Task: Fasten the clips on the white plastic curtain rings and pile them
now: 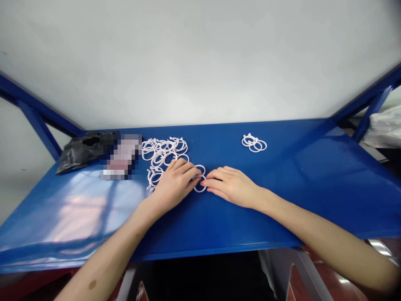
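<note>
We judge these thin, white, round plastic-looking rings light, springy, best rim-pinched; our half-curled left hand and right hand touch them, firm grip unclear.

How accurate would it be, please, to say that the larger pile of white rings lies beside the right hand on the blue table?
Not quite: the head view shows the larger pile of white rings on the blue table beside the left hand, not the right hand.
</note>
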`<state>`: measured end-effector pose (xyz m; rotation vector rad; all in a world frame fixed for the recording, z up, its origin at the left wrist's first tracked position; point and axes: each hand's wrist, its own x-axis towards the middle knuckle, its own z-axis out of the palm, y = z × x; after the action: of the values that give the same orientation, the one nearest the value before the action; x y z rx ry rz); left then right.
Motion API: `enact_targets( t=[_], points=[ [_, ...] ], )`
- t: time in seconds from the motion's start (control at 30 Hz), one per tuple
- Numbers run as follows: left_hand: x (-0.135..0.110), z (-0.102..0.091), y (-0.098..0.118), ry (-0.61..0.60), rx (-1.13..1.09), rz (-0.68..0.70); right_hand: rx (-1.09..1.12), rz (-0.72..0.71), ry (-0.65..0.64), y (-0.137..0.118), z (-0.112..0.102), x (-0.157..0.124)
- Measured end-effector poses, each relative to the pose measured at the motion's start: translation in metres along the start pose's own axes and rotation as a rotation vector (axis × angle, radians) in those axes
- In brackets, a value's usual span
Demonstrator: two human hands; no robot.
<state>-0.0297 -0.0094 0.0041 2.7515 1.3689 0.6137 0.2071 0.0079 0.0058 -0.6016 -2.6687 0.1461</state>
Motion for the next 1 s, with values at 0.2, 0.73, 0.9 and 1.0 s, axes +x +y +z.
enact_targets(
  t=[0.2, 0.73, 0.9, 1.0],
  points=[
    [-0.001, -0.002, -0.008, -0.049, -0.005, -0.053, -0.04, -0.001, 0.007, 0.008, 0.001, 0.0],
    [0.002, -0.014, 0.016, 0.075, -0.415, -0.255, -0.117, 0.085, 0.153, 0.003, -0.011, -0.003],
    [0.003, -0.012, 0.018, 0.108, -0.531, -0.293, -0.139, 0.055, 0.173, -0.002, -0.01, -0.003],
    [0.004, -0.011, 0.018, 0.132, -0.556, -0.353, 0.065, 0.084, 0.262, -0.004, -0.006, -0.004]
  ],
)
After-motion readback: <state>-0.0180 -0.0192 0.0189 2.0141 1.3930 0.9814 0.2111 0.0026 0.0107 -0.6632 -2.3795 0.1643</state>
